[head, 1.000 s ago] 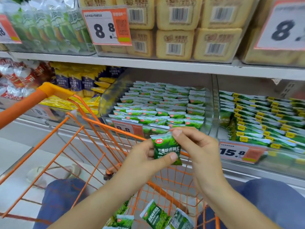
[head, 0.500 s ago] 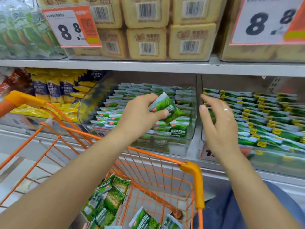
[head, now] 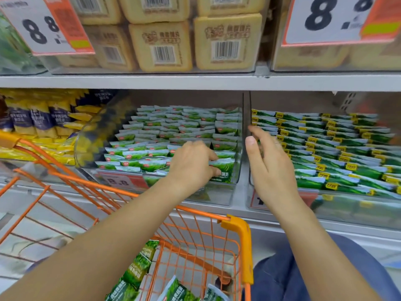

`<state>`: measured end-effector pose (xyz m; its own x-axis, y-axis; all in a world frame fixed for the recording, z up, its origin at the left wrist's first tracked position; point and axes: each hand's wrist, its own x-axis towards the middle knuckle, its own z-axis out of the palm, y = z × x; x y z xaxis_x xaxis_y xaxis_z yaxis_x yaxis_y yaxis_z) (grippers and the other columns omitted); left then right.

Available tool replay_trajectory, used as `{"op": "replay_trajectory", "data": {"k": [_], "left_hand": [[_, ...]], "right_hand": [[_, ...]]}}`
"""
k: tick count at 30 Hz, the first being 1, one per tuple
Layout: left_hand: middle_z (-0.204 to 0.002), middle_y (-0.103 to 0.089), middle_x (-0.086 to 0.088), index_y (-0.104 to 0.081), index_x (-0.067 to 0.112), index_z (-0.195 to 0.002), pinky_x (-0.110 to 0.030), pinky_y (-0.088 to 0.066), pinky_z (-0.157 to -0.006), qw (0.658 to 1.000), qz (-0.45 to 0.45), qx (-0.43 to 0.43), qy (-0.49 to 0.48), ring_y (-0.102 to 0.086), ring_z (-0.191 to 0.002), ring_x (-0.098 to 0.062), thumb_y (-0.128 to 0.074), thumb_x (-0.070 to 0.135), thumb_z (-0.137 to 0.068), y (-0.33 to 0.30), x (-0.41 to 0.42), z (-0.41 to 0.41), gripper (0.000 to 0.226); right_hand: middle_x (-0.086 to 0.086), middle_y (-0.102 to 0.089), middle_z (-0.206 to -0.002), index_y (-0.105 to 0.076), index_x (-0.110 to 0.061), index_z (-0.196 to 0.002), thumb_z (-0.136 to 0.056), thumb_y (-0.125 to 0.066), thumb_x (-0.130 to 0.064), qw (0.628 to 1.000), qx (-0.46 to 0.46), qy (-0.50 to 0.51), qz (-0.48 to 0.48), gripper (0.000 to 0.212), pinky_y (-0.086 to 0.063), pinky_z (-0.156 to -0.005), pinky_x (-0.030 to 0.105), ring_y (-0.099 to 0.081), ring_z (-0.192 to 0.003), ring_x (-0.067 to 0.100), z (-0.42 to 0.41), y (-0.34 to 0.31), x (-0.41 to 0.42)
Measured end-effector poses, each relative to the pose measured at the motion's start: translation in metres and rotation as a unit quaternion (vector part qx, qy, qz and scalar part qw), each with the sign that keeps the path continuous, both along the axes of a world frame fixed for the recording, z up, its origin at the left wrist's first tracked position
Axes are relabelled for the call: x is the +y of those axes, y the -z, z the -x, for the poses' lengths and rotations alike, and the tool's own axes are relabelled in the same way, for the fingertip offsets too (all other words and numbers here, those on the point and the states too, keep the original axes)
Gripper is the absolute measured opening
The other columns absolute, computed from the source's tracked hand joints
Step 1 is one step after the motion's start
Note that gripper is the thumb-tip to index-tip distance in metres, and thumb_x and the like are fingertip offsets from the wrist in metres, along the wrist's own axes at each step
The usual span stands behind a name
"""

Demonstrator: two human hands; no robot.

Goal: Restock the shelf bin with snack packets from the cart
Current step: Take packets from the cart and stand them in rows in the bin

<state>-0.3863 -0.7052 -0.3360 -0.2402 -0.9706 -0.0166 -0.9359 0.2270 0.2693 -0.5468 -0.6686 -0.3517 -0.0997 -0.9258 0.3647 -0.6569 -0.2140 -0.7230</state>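
The left hand [head: 192, 165] is inside the clear plastic shelf bin [head: 237, 148], at its front right corner. Its fingers are curled round 1 green snack packet [head: 224, 169] and pinch it by the upper edge, and the packet stands almost upright in the front row, close to the bin's right wall. The right hand [head: 271, 168] holds nothing; its fingers are straight and a little spread, and it hovers at 3 o'clock from the left hand, just in front of the divider between the 2 bins.

The packet is a small sealed pillow of glossy film, surely very light and soft, with a flat crimped seam at the top. I think this seam is the best place to take it, because the puffed middle can slip between the fingers and the contents may crush if squeezed.

The rows in the bin look tidy, like overlapping tiles, so a careless push could tip the neighbours. More green packets [head: 138, 266] lie loose in the orange wire cart [head: 236, 227] at 6 o'clock. At 12 o'clock, on the upper shelf, stand pale blocks with barcodes [head: 162, 44].
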Motion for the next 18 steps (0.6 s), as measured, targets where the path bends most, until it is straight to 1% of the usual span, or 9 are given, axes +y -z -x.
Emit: {"op": "replay_trajectory", "data": {"k": [3, 6, 7, 9, 11, 13, 15, 16, 18], "left_hand": [[-0.127, -0.062, 0.001, -0.063, 0.026, -0.126, -0.036, -0.039, -0.096, 0.997, -0.012, -0.072, 0.003, -0.046, -0.123, -0.026, -0.071, 0.048, -0.082, 0.000, -0.007, 0.006, 0.050], [-0.107, -0.067, 0.001, -0.069, 0.023, -0.111, -0.036, -0.035, -0.092, 0.993, 0.006, -0.122, 0.004, -0.054, -0.111, -0.027, -0.073, 0.050, -0.078, -0.001, -0.012, 0.013, 0.043], [-0.104, -0.067, 0.000, -0.070, 0.023, -0.108, -0.036, -0.034, -0.089, 0.991, 0.009, -0.131, 0.008, -0.055, -0.109, -0.027, -0.073, 0.049, -0.079, -0.001, -0.013, 0.016, 0.040], [-0.106, -0.068, 0.000, -0.070, 0.025, -0.110, -0.034, -0.036, -0.084, 0.993, 0.013, -0.119, 0.017, -0.055, -0.108, -0.026, -0.071, 0.048, -0.081, -0.004, -0.010, 0.017, 0.038], [-0.101, -0.070, 0.003, -0.071, 0.028, -0.104, -0.030, -0.043, -0.079, 0.999, 0.015, -0.037, -0.002, -0.059, -0.103, -0.022, -0.064, 0.051, -0.084, -0.010, -0.002, 0.006, 0.031], [-0.093, -0.070, 0.010, -0.071, 0.030, -0.097, -0.032, -0.049, -0.081, 0.996, 0.044, 0.066, -0.028, -0.061, -0.096, -0.018, -0.059, 0.045, -0.089, -0.020, 0.014, -0.014, 0.021], [-0.083, -0.065, 0.017, -0.069, 0.030, -0.094, -0.031, -0.046, -0.084, 0.988, 0.071, 0.129, -0.046, -0.060, -0.089, -0.015, -0.056, 0.035, -0.093, -0.031, 0.042, -0.042, 0.015], [-0.080, -0.064, 0.018, -0.069, 0.029, -0.092, -0.030, -0.045, -0.079, 0.984, 0.071, 0.159, -0.047, -0.060, -0.086, -0.013, -0.056, 0.033, -0.094, -0.035, 0.060, -0.055, 0.013], [-0.076, -0.067, 0.014, -0.070, 0.028, -0.088, -0.030, -0.048, -0.074, 0.975, 0.042, 0.214, -0.029, -0.062, -0.080, -0.007, -0.058, 0.036, -0.092, -0.037, 0.099, -0.083, 0.015]], "right_hand": [[-0.005, -0.051, -0.136, -0.042, -0.029, -0.140, -0.094, -0.023, -0.052, 1.000, 0.003, 0.000, 0.004, 0.055, -0.028, -0.072, 0.018, -0.032, -0.094, -0.018, 0.001, 0.002, 0.000], [-0.004, -0.053, -0.132, -0.041, -0.030, -0.140, -0.093, -0.024, -0.053, 1.000, 0.014, -0.002, 0.009, 0.055, -0.030, -0.072, 0.021, -0.038, -0.096, -0.011, 0.001, 0.002, 0.000], [-0.003, -0.054, -0.131, -0.040, -0.030, -0.141, -0.093, -0.024, -0.054, 1.000, 0.020, -0.001, 0.010, 0.055, -0.031, -0.072, 0.022, -0.040, -0.098, -0.009, 0.001, 0.003, 0.000], [-0.002, -0.051, -0.134, -0.041, -0.029, -0.140, -0.093, -0.026, -0.054, 0.999, 0.030, 0.006, 0.015, 0.055, -0.035, -0.076, 0.025, -0.048, -0.108, 0.002, 0.000, 0.003, 0.001], [-0.001, -0.043, -0.142, -0.047, -0.026, -0.136, -0.094, -0.031, -0.051, 0.998, 0.031, 0.024, 0.039, 0.051, -0.038, -0.087, 0.025, -0.047, -0.122, 0.015, -0.002, 0.003, 0.005], [0.002, -0.041, -0.143, -0.056, -0.021, -0.129, -0.095, -0.039, -0.044, 0.995, 0.039, 0.019, 0.093, 0.044, -0.029, -0.097, 0.019, -0.039, -0.130, 0.018, -0.006, -0.002, 0.012], [0.005, -0.050, -0.134, -0.064, -0.016, -0.117, -0.096, -0.044, -0.035, 0.985, 0.054, -0.035, 0.162, 0.035, -0.026, -0.100, 0.013, -0.042, -0.126, 0.018, -0.016, -0.011, 0.026], [0.006, -0.056, -0.127, -0.067, -0.013, -0.111, -0.096, -0.046, -0.030, 0.977, 0.063, -0.072, 0.191, 0.031, -0.028, -0.100, 0.014, -0.047, -0.120, 0.019, -0.023, -0.015, 0.035], [0.004, -0.063, -0.111, -0.069, -0.012, -0.102, -0.097, -0.046, -0.024, 0.963, 0.070, -0.157, 0.206, 0.027, -0.042, -0.093, 0.024, -0.057, -0.105, 0.020, -0.040, -0.018, 0.055]]}}
